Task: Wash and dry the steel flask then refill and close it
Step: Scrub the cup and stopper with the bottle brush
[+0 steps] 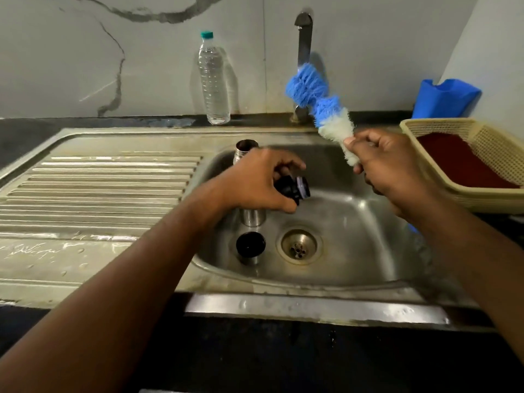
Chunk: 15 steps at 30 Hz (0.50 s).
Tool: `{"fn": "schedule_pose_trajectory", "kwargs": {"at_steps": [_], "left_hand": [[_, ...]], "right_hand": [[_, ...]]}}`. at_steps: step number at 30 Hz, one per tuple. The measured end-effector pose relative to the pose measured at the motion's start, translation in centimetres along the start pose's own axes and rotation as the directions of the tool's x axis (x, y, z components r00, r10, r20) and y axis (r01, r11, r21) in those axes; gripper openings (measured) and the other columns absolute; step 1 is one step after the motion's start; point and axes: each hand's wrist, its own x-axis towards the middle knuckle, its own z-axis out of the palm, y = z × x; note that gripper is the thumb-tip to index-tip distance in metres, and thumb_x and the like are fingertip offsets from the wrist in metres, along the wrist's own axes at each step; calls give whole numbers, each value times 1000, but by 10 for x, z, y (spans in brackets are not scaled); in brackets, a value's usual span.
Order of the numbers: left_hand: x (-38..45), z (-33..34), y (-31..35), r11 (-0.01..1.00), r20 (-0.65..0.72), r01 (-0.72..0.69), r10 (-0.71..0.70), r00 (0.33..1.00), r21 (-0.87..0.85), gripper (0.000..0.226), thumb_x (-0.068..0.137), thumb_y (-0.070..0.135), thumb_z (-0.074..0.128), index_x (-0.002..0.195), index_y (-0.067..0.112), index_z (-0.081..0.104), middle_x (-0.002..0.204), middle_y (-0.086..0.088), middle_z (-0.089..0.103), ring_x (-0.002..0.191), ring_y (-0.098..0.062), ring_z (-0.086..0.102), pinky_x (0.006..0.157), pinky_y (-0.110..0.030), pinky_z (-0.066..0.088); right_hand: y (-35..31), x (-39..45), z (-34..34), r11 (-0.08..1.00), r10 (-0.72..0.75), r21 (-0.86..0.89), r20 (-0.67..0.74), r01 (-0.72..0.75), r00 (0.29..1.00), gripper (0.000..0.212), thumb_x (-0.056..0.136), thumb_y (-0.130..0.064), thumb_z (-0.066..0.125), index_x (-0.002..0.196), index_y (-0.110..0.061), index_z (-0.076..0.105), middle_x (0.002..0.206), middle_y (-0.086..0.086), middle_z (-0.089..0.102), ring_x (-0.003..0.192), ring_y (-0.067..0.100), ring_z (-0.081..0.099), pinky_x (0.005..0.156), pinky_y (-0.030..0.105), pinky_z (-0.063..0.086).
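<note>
The steel flask point(246, 150) is standing upright in the sink basin point(354, 222) near its left wall, its open mouth showing above the left hand point(255, 184) and its lower body showing just below that hand, so the hand is hiding most of its middle. In front of the flask a black cap point(250, 244) is sitting on the basin floor, just left of the drain point(300, 246). The left hand is hovering in front of the flask with its fingers curled around a black stopper point(292, 190), the thumb and fingertips pinching it at its sides; whether the hand is also touching the flask cannot be told. To the right, the right hand point(388, 163) is gripping a bottle brush point(320, 100) with fingers wrapped tightly round the base of its white bristles, the blue bristle head tilting up and to the left and crossing in front of the tap point(304, 38). A clear plastic water bottle point(213, 80) with a green cap is standing on the counter behind the sink, left of the tap. The ribbed draining board point(99, 188) is lying to the left of the basin, wet in patches. On the right a beige plastic basket point(482, 146) holding something red is resting beside the basin, and a blue plastic container point(448, 97) is standing behind it against the wall.
</note>
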Motion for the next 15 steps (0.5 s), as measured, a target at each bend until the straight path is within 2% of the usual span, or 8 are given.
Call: {"fn": "schedule_pose_trajectory", "kwargs": {"at_steps": [2,5,8,10,13,15], "left_hand": [[2,14,-4,994,104,-18,7,995,107,61,70,27,90,128,19,73,106,13,70,88,1,65,82,-8,48],[4,31,-13,983,238,58,-99,966,174,49,70,30,89,117,21,76,88,19,66,74,4,63,74,-13,49],[4,54,-24,963,334,137,-210,919,231,53,64,32,95,111,23,71,94,11,67,85,-9,66,76,-26,55],[2,69,-29,954,401,142,-242,884,263,54,59,32,98,104,27,68,97,8,67,89,-13,67,76,-31,58],[-1,85,-31,950,492,112,-249,834,290,55,57,34,100,98,30,65,97,9,67,90,-12,66,73,-31,57],[-1,89,-33,946,526,102,-259,810,308,55,57,35,101,97,31,63,96,12,63,90,-10,63,72,-29,53]], "right_hand": [[2,2,0,1000,-1,-18,-2,1,1000,18,100,-37,64,109,-26,74,66,-11,61,36,-4,46,39,10,31],[6,5,3,997,-4,-82,16,5,1000,17,98,-38,65,103,-25,75,63,-10,60,37,-3,48,40,12,33],[13,6,6,991,-10,-134,48,16,999,22,92,-44,67,95,-24,75,66,-10,64,60,5,57,64,25,44],[16,8,8,986,-13,-164,51,21,999,25,89,-47,66,94,-24,76,69,-9,67,71,13,63,74,32,51],[16,8,11,981,-25,-193,52,35,998,29,85,-50,66,93,-24,76,75,-6,70,82,20,70,84,38,59],[16,8,12,975,-24,-218,61,37,998,31,84,-51,66,98,-25,77,83,-5,74,87,21,72,88,39,59]]}}
